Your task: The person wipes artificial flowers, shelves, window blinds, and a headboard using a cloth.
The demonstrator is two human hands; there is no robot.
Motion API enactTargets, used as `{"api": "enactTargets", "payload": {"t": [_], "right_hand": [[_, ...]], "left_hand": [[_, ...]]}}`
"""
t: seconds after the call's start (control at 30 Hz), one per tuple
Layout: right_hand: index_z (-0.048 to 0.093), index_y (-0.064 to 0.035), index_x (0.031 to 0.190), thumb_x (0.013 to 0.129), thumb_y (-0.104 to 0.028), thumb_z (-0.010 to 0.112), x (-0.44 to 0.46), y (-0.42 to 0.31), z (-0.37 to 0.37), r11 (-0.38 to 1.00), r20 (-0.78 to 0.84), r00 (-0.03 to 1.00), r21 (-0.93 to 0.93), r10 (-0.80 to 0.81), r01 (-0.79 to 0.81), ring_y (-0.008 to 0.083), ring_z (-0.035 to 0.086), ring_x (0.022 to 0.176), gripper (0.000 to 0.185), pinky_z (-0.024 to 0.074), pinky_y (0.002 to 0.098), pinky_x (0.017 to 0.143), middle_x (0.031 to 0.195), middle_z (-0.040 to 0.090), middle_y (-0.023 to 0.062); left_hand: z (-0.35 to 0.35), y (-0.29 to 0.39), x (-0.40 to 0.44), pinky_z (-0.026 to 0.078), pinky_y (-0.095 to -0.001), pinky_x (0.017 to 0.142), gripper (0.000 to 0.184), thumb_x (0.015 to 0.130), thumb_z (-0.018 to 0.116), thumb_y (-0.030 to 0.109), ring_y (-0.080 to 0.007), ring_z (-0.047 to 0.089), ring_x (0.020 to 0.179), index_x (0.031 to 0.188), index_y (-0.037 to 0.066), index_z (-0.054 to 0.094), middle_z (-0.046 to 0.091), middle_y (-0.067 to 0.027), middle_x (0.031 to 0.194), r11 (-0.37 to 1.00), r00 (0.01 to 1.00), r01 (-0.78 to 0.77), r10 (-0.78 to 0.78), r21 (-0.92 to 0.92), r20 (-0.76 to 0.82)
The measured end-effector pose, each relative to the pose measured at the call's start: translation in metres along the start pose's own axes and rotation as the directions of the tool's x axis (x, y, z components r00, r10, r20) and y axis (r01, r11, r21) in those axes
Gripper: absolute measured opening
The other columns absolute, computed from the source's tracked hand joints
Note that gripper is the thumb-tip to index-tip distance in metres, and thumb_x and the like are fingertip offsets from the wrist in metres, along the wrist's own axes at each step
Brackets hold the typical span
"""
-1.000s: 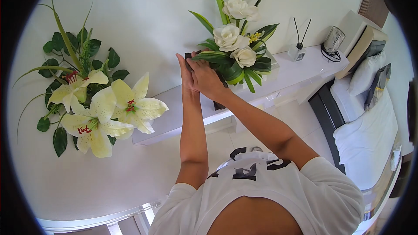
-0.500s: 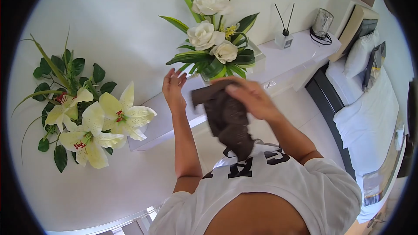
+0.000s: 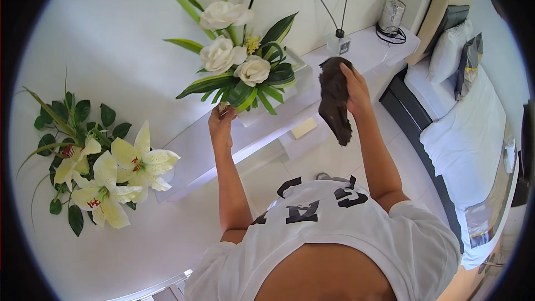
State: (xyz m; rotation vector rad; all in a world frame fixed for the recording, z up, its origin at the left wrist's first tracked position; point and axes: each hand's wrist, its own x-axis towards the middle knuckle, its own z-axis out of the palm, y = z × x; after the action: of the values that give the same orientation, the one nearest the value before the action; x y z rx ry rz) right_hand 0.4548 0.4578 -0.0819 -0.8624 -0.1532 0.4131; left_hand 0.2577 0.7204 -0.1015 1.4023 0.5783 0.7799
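Note:
A dark brown cloth point(image 3: 335, 100) hangs bunched from my right hand point(image 3: 356, 90), its lower end dangling free over the front of the white shelf point(image 3: 195, 147). My left hand point(image 3: 221, 127) is at the near left side of an arrangement of white roses point(image 3: 224, 56) with long green leaves. Its fingers are curled in under the lowest leaves, around something small and pale that I cannot make out. A pale, partly see-through vase point(image 3: 301, 69) shows behind the leaves, mostly hidden by them.
Yellow-white lilies point(image 3: 106, 173) stand at the left. Farther along the shelf are a reed diffuser point(image 3: 341, 42) and a silvery lamp point(image 3: 392, 14) with a coiled black cord. A bed point(image 3: 465, 139) with white bedding fills the right side.
My right hand has carried the brown cloth up and right, away from my chest. My left hand has come to the base of the rose arrangement, its fingers now curled in. The view has shifted.

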Motion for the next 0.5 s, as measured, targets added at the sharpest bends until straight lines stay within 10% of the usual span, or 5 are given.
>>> {"api": "enactTargets", "payload": {"t": [0.1, 0.2, 0.3, 0.5], "right_hand": [[0.057, 0.0005, 0.098, 0.085, -0.018, 0.052, 0.042, -0.002, 0.021, 0.920, 0.085, 0.984, -0.350, -0.159, 0.179, 0.0182, 0.059, 0.071, 0.023, 0.0480, 0.0306, 0.063, 0.090, 0.063, 0.0095], [0.063, -0.0059, 0.091, 0.079, -0.020, 0.055, 0.078, -0.001, 0.041, 0.403, 0.364, 0.903, -0.809, -0.228, 0.428, 0.0249, 0.059, 0.070, 0.020, 0.0456, 0.0324, 0.066, 0.087, 0.063, 0.0095], [0.066, -0.0174, 0.097, 0.073, -0.012, 0.058, 0.106, 0.011, 0.058, -0.114, 0.685, 0.728, -0.720, 0.039, 0.684, 0.0255, 0.053, 0.088, 0.026, 0.0435, 0.0337, 0.080, 0.090, 0.058, 0.0114], [0.065, -0.0237, 0.099, 0.072, -0.010, 0.058, 0.123, 0.034, 0.074, -0.312, 0.591, 0.798, -0.740, 0.122, 0.596, 0.0289, 0.046, 0.100, 0.031, 0.0414, 0.0359, 0.085, 0.104, 0.047, 0.0103]], "left_hand": [[-0.002, -0.005, 0.013, 0.042, -0.0238, 0.060, 0.021, 0.075, 0.062, 0.008, -0.0122, 0.054, 0.068, 0.091, -0.004, 0.056, 0.057, -0.0058, 0.075, 0.999, 1.000, -0.005, 0.005, 0.043, -0.012], [0.002, 0.001, 0.014, 0.043, -0.0245, 0.054, 0.015, 0.074, 0.060, 0.004, -0.0127, 0.053, 0.060, 0.086, -0.005, 0.057, 0.058, -0.0076, 0.073, 0.992, 0.999, 0.035, -0.034, 0.119, -0.008], [0.007, 0.006, 0.016, 0.044, -0.0247, 0.048, 0.014, 0.073, 0.059, 0.002, -0.0137, 0.052, 0.051, 0.084, -0.007, 0.057, 0.058, -0.0097, 0.070, 0.987, 0.998, 0.052, -0.045, 0.154, -0.049], [0.011, 0.011, 0.018, 0.047, -0.0253, 0.046, 0.013, 0.072, 0.057, 0.001, -0.0157, 0.055, 0.048, 0.080, -0.010, 0.057, 0.059, -0.0130, 0.069, 0.982, 0.989, 0.069, -0.044, 0.178, -0.142]]}}
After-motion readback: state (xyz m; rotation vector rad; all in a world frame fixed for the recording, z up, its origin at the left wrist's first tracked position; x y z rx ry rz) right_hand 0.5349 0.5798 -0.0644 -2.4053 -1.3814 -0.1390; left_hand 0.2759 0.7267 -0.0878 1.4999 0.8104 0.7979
